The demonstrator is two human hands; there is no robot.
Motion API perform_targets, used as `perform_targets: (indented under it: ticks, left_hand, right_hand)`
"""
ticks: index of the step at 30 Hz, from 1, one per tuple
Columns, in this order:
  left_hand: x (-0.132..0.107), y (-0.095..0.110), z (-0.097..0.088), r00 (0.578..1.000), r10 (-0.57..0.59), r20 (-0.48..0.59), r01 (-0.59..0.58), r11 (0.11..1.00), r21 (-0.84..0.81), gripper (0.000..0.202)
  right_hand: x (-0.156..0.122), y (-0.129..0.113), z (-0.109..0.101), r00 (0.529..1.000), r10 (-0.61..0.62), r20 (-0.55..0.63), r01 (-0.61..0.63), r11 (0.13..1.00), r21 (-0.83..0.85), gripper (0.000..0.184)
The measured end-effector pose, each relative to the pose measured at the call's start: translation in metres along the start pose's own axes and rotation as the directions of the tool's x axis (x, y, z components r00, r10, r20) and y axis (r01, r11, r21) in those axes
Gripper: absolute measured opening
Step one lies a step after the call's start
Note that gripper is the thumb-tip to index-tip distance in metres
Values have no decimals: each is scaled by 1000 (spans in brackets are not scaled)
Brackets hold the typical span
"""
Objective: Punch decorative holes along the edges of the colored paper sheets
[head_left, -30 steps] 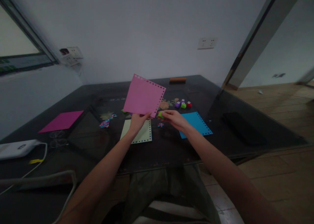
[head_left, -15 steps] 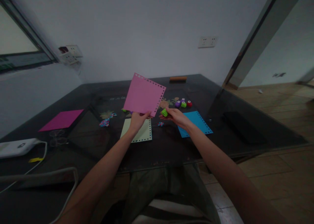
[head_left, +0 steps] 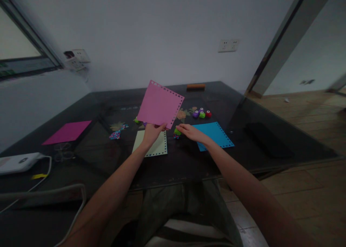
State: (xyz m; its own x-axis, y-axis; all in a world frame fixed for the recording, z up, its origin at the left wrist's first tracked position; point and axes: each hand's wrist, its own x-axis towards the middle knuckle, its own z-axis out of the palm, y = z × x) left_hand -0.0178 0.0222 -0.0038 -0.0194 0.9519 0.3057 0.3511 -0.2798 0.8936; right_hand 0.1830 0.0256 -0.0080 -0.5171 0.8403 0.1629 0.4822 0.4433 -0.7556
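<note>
My left hand (head_left: 152,135) is closed on the lower edge of a pink sheet of paper (head_left: 160,104), held up and tilted above the table. Cut-out holes run along its top and right edges. A small green craft punch (head_left: 177,131) is pinched in my right hand (head_left: 189,131), just right of the pink sheet and apart from it. Right below the punch lies a little heap of coloured paper bits (head_left: 176,136). Under my left hand rests a pale yellow sheet (head_left: 158,146) with holes along its edges. Beside my right wrist lies a blue sheet (head_left: 216,135), punched along its right edge.
Several purple, green and red punches (head_left: 202,114) stand farther back. A bigger pile of paper bits (head_left: 115,135) lies left. Farther left are a magenta sheet (head_left: 67,132), clear glasses (head_left: 64,153) and a white power strip (head_left: 20,163). A black flat object (head_left: 267,140) lies right.
My right hand has lowered the green punch slightly to the left, over the small heap of bits, and turned it. The pink sheet has shifted a little to the right.
</note>
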Motion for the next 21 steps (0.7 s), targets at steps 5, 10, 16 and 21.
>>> perform_targets:
  ticks: [5, 10, 16, 21]
  left_hand:
    - [0, -1, 0, 1000, 2, -11, -2, 1000, 11, 19]
    - [1, -2, 0, 1000, 5, -8, -5, 1000, 1, 18]
    - [2, -3, 0, 1000, 5, -7, -5, 1000, -7, 20]
    - [3, -8, 0, 1000, 4, -22, -4, 1000, 7, 20]
  right_hand:
    - [-2, -3, -1, 1000, -13, 12, 14, 1000, -12, 32]
    - [-1, -2, 0, 994, -34, -108, 45, 993, 108, 28]
    - [0, 0, 0, 990, 14, -139, 27, 958, 285, 24]
    - [-6, -6, -4, 991, 38, -127, 20, 905, 424, 29]
